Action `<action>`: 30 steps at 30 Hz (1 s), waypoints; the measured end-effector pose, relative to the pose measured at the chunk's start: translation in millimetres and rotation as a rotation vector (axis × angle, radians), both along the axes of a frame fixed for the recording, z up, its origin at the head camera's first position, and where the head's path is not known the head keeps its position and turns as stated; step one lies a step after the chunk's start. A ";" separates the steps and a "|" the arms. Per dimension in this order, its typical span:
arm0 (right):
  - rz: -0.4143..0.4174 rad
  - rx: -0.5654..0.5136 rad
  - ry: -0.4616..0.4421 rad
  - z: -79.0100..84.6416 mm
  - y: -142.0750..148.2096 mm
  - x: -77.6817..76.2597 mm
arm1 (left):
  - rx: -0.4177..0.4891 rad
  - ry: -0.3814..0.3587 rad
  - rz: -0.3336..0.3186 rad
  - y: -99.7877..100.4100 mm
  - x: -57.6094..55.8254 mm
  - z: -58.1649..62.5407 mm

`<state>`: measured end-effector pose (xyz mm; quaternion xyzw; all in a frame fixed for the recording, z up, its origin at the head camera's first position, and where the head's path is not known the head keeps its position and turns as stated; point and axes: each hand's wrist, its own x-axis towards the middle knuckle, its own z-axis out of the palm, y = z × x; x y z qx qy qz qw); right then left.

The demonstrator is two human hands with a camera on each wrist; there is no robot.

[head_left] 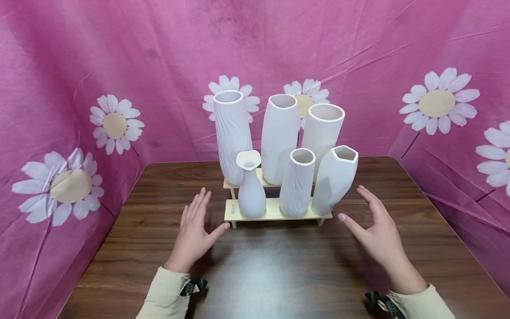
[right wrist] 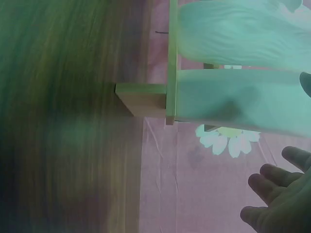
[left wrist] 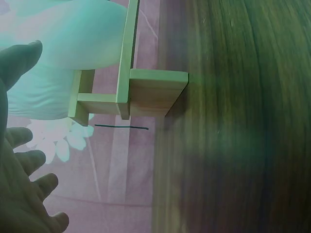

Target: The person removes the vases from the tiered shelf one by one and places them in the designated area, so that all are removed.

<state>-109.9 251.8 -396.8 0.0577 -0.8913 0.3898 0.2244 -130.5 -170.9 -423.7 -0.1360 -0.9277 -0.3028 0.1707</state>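
Several white vases stand on a two-step pale wooden rack (head_left: 272, 212). On the lower step are a small flared-mouth vase (head_left: 252, 195), a wavy-textured vase (head_left: 297, 186) and a faceted vase (head_left: 334, 181) that leans right. Behind them, the upper step bears a tall wavy vase (head_left: 233, 137), a smooth vase (head_left: 280, 141) and a ribbed vase (head_left: 322, 133). My left hand (head_left: 193, 230) is left of the rack, fingers spread, apart from it. To the right, my right hand (head_left: 378, 235) is held likewise near the faceted vase, thumb and fingers apart, touching nothing.
The rack stands on a dark wood-grain table (head_left: 263, 274), toward its far edge. Pink cloth (head_left: 167, 53) with printed daisies hangs behind and at both sides. A dark band (head_left: 193, 287) is around the left wrist, another (head_left: 382, 305) around the right.
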 end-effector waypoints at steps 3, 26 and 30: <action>0.003 -0.018 -0.014 2.0 -2.5 -2.3 | 0.046 -0.005 -0.001 2.6 -2.9 -4.0; 0.015 -0.199 -0.082 18.7 -23.9 -20.5 | 0.243 -0.111 -0.055 24.8 -22.6 -31.1; 0.030 -0.265 -0.042 20.8 -25.9 -25.5 | 0.276 -0.176 -0.070 29.5 -25.3 -34.5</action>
